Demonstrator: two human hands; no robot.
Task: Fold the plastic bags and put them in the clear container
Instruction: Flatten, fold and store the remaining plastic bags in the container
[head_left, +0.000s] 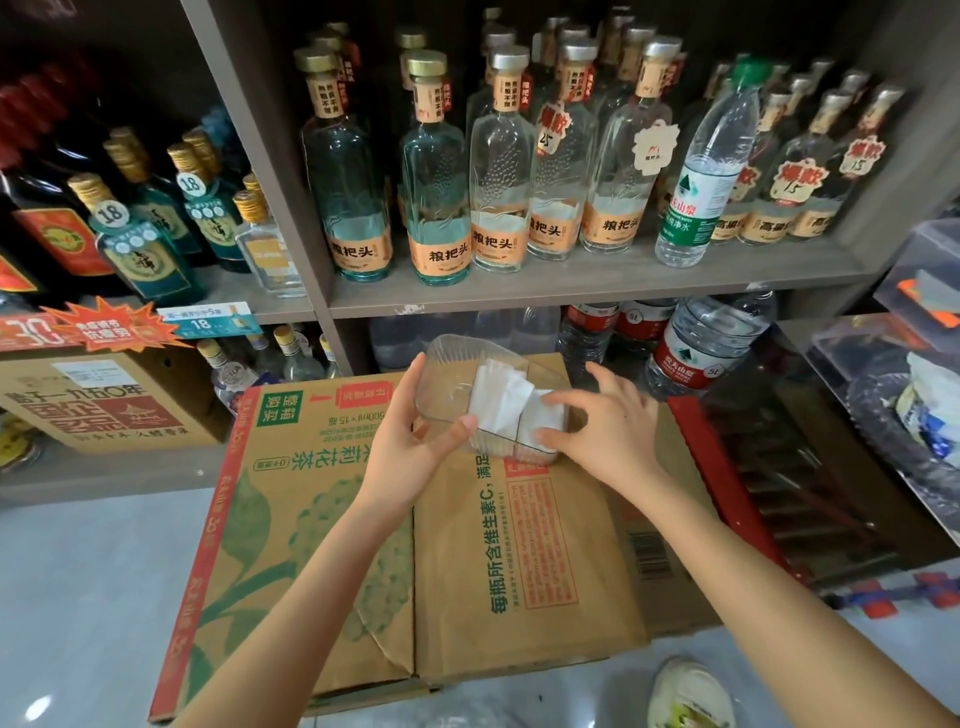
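- Container (451, 382): clear and ribbed. It is held tilted above the far part of a box, with its opening turned toward the viewer, and a thin divider is seen inside.
- Bags (500, 404): white and folded flat. They are stacked inside the container, right of its middle, and a second white stack is seen at the right end.
- Left hand (410, 441): the container's left end is grasped. The thumb is laid on the near wall and the fingers are curled round the far side.
- Right hand (605, 423): the container's right end is grasped between bent thumb and forefinger, and the forefinger tip is laid against the bags. The other fingers are raised and spread.
- Box (467, 551): brown cardboard printed in green and red. It is laid flat on a pale floor (93, 597) beneath both forearms.
- Crate (737, 467): red, and placed just beside the box on the right.
- Shelf (571, 285): grey, and set behind the box. Glass bottles (439, 176) with orange labels are ranged along it.
- Water bottle (701, 171): green-capped, and stood on the shelf among the glass bottles toward the right.
- Large water jugs (696, 348): stored below the shelf, behind the container.
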